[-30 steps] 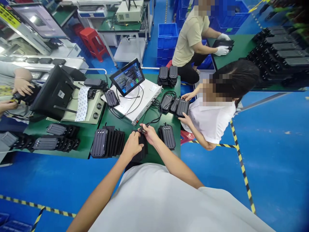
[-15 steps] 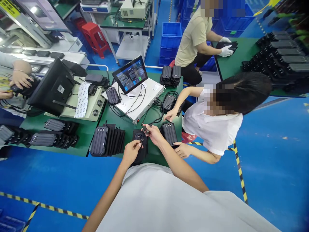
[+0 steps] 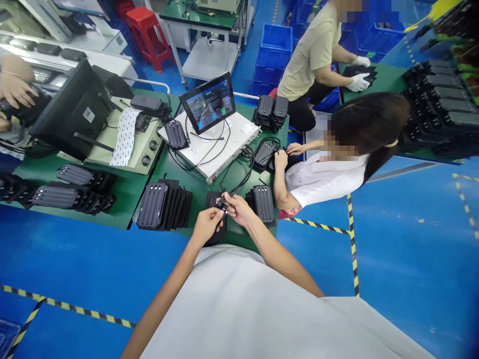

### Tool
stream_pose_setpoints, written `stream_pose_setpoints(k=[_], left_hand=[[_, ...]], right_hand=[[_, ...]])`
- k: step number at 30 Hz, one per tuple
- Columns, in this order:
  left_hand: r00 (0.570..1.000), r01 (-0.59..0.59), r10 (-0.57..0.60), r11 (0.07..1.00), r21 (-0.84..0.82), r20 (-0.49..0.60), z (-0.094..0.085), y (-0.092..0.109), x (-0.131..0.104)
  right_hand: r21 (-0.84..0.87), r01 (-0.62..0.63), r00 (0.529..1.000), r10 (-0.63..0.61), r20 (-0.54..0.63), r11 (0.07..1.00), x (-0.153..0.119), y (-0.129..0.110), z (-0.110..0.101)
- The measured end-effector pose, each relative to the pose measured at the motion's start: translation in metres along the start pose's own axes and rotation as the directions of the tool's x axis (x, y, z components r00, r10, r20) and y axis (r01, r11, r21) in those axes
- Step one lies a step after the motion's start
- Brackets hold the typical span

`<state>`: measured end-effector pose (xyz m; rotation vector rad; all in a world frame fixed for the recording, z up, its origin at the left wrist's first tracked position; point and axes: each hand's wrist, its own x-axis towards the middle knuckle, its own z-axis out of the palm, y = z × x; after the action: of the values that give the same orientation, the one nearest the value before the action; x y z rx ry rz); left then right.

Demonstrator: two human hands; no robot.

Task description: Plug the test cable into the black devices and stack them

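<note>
My left hand is closed in a pinch on a short black cable plug, its metal tip facing my other hand. Close beside it, my right hand grips the black connector at the end of a cable from the test box. The two ends almost meet; I cannot tell if they are joined. Under both hands lies a black power bank, mostly hidden. Leaning power banks with ribbed faces stand to the left, and another stack is on the right.
A white test box bears a tablet screen and a power bank. Black cables run from its side. A co-worker sits at the table's right, handling a power bank. Another gloved person works behind.
My hands have come together, bringing the plug up to the connector. The co-worker's hands have left the right stack for the power bank farther back. The view has shifted slightly.
</note>
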<state>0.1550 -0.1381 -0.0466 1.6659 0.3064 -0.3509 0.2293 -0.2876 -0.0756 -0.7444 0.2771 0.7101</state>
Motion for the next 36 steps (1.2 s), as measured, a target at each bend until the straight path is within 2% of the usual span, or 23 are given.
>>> stream_pose_setpoints(k=[7,18,33,36], left_hand=[[1.0,0.024,-0.025,0.999,-0.035,-0.016,0.0025,-0.0027,0.0036],[0.998,0.029,-0.031,0.999,-0.042,-0.047,0.0048,-0.0074,0.0052],[0.999,0.01,-0.01,1.0,-0.01,-0.038,0.0051,-0.0052,0.0041],[0.996,0.024,-0.021,0.999,0.035,-0.085,0.0082,-0.004,0.0058]], right_hand=[[0.014,0.029,0.999,-0.029,0.018,0.999,-0.0031,-0.0027,0.0011],[-0.222,0.043,0.995,-0.062,-0.083,0.974,0.002,-0.0024,0.0007],[-0.222,0.041,0.991,-0.068,-0.115,0.974,-0.0003,-0.0065,-0.0006],[-0.23,0.054,0.992,-0.079,-0.1,0.972,-0.0002,-0.0039,0.0]])
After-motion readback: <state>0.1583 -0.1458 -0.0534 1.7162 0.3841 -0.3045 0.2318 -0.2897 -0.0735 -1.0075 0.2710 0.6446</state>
